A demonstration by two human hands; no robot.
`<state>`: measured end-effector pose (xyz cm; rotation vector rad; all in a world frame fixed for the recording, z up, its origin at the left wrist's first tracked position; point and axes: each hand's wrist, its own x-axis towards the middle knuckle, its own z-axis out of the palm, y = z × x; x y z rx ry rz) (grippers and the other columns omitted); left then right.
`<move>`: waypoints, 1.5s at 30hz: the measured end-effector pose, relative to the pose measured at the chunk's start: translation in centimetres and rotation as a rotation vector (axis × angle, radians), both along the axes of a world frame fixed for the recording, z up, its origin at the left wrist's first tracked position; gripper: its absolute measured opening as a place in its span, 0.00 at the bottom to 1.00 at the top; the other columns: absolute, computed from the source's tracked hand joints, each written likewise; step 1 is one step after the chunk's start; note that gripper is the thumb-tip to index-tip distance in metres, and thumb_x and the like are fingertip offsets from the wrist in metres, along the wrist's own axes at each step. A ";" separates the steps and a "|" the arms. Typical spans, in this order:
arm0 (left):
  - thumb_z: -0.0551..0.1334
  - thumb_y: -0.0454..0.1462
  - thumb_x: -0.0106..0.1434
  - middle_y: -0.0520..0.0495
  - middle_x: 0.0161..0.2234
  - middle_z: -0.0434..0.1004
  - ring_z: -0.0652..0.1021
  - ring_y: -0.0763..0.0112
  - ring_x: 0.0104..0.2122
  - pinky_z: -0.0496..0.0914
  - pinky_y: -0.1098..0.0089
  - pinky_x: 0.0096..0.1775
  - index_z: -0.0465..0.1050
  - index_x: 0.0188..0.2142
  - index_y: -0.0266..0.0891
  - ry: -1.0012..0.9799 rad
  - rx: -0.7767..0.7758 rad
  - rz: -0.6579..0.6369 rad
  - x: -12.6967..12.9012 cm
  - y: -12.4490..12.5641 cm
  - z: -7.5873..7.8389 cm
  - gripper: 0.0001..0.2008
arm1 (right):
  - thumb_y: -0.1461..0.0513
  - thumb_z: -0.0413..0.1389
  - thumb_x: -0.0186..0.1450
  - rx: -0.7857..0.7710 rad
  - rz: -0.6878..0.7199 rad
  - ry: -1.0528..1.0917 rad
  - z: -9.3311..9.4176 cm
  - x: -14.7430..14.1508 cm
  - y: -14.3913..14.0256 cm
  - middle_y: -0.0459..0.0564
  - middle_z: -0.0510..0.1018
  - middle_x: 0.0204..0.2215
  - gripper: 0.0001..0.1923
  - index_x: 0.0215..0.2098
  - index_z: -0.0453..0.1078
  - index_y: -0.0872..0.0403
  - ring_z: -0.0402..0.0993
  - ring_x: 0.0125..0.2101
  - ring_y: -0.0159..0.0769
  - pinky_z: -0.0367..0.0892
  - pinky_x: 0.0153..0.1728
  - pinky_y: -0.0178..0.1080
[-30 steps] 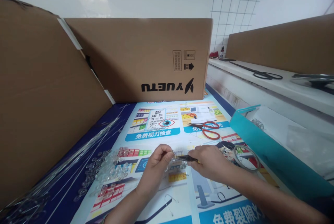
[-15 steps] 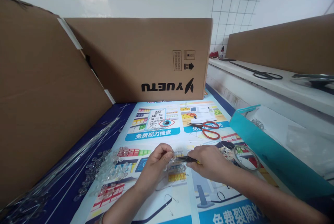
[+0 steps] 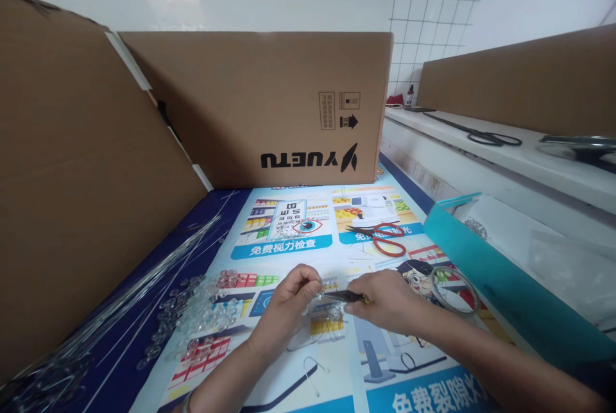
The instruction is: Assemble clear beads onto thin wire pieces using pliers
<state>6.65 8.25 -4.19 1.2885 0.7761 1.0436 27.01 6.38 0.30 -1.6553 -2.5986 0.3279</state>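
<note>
Where the forearms enter at the bottom edge, a bent wire hook (image 3: 312, 376) lies loose on the printed poster (image 3: 289, 243) covering the counter (image 3: 212, 208).

Left hand (image 3: 289, 307): fingers pinched closed on a small clear bead piece (image 3: 330, 286), held just above the poster.

Right hand (image 3: 385, 301): closed around slim dark pliers (image 3: 344, 297), tips touching the bead piece (whether a wire is already threaded is too small to tell).

Progress, judged: one piece is in hand and under the tool; a small cluster of clear pieces (image 3: 327, 320) lies just below the hands, possibly finished, unclear.

Left of the hands: scattered clear beads (image 3: 202, 313), many unused, so much appears left. Further left: long straight wires (image 3: 144, 297), a sizeable bundle.

Right of the hands: a coiled wire ring (image 3: 455, 290), beside a teal tray edge (image 3: 481, 259).

Beyond the hands: red-handled scissors (image 3: 385, 238), untouched.

At the back: a cardboard box (image 3: 269, 105), upright, printed upside down; a cardboard panel (image 3: 72, 176) leans at left.

Far right: a white shelf (image 3: 481, 150) bearing black scissors (image 3: 486, 137).
</note>
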 end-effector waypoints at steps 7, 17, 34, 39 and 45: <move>0.56 0.38 0.61 0.51 0.29 0.65 0.65 0.73 0.31 0.58 0.73 0.34 0.63 0.31 0.39 0.017 0.000 0.017 0.0 0.2 -0.2 0.05 | 0.49 0.47 0.60 -0.040 -0.017 0.044 -0.2 0.1 0.2 0.44 0.77 0.27 0.16 0.31 0.70 0.50 0.71 0.29 0.35 0.46 0.22 0.33; 0.56 0.38 0.62 0.52 0.29 0.65 0.64 0.73 0.31 0.58 0.72 0.35 0.62 0.32 0.40 0.009 -0.021 0.054 -0.1 0.1 -0.2 0.05 | 0.50 0.48 0.60 -0.095 -0.002 0.124 -0.8 0.2 0.5 0.44 0.76 0.26 0.15 0.30 0.70 0.50 0.70 0.28 0.33 0.48 0.23 0.32; 0.56 0.38 0.61 0.51 0.29 0.64 0.65 0.73 0.31 0.58 0.72 0.34 0.63 0.31 0.39 0.039 0.017 0.032 -0.2 0.2 -0.3 0.04 | 0.50 0.50 0.58 -0.181 -0.015 0.221 -1.2 0.2 0.8 0.42 0.69 0.19 0.16 0.26 0.69 0.52 0.63 0.22 0.28 0.45 0.20 0.30; 0.56 0.38 0.61 0.51 0.29 0.64 0.65 0.73 0.31 0.58 0.72 0.34 0.63 0.31 0.39 0.040 0.023 0.033 -0.2 0.3 -0.5 0.05 | 0.50 0.50 0.58 -0.242 -0.007 0.275 -1.4 0.3 0.9 0.41 0.66 0.18 0.16 0.26 0.69 0.52 0.61 0.22 0.27 0.47 0.21 0.29; 0.56 0.38 0.61 0.51 0.29 0.65 0.65 0.73 0.31 0.58 0.73 0.34 0.64 0.31 0.39 0.039 0.008 0.034 -0.2 0.3 -0.5 0.05 | 0.50 0.50 0.58 -0.277 -0.009 0.308 -1.7 0.3 0.9 0.41 0.65 0.18 0.15 0.26 0.68 0.53 0.60 0.22 0.27 0.48 0.21 0.29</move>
